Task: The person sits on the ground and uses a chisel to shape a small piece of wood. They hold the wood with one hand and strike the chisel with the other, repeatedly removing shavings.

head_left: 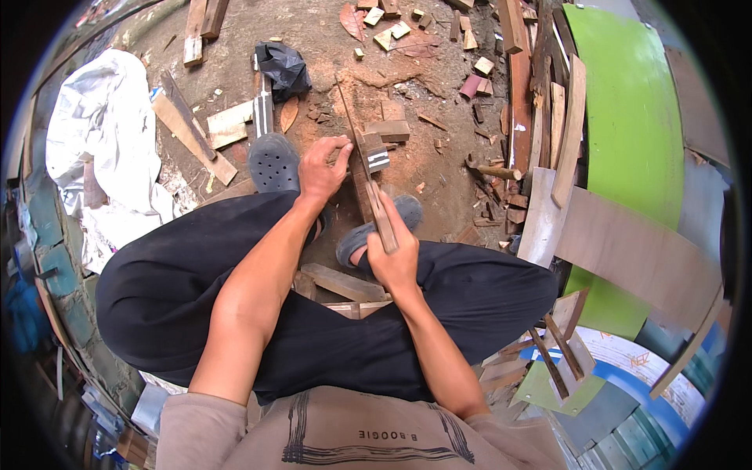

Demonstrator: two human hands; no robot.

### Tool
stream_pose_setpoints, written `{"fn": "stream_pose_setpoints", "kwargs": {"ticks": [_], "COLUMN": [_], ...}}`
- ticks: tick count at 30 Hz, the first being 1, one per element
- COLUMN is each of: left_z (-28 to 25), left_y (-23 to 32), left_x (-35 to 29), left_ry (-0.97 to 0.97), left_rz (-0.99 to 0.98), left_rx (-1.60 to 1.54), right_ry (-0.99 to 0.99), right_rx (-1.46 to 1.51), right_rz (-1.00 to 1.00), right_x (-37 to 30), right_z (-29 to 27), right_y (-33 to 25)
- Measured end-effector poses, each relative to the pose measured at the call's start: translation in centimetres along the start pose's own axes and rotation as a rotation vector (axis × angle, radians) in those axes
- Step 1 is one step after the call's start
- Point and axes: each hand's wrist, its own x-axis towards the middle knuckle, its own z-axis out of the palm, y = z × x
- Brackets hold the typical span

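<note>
My right hand (394, 257) is wrapped round the wooden handle of a long, thin-bladed tool (349, 117). Its blade points away from me, almost edge-on, so I cannot tell whether it is a saw or a machete. My left hand (323, 168) is closed, fingertips at the upper part of a narrow brown wood strip (363, 186) that stands alongside the blade. Just beyond lies a grey block with white stripes (377, 160), next to a wood block (389, 130). Grey clogs (274, 162) are on my feet, either side of the work.
Wood offcuts (384, 37) and chips litter the dirt ground ahead. A black plastic bag (283, 69) and a white cloth (102, 133) lie to the left. Long boards (521, 102) and a green panel (627, 117) line the right. More wood pieces (345, 283) lie beneath my legs.
</note>
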Motion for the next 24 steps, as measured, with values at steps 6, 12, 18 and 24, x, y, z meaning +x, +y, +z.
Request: {"fn": "stream_pose_setpoints", "kwargs": {"ticks": [6, 12, 18, 24], "left_z": [-0.1, -0.3, 0.6, -0.2], "left_y": [-0.5, -1.0, -0.6, -1.8], "left_x": [0.7, -0.2, 0.3, 0.5], "left_ry": [-0.003, 0.025, -0.044, -0.008], "left_rz": [0.07, 0.061, 0.111, 0.118], "left_rx": [0.045, 0.041, 0.04, 0.054], "right_ry": [0.013, -0.1, -0.015, -0.119], "right_rx": [0.005, 0.031, 0.019, 0.093], "right_rz": [-0.06, -0.023, 0.022, 0.097], "right_x": [0.7, -7.3, 5.9, -5.6], "right_z": [0.0, -6.4, 1.9, -5.8], "right_y": [-0.4, -4.0, -0.2, -4.3]}}
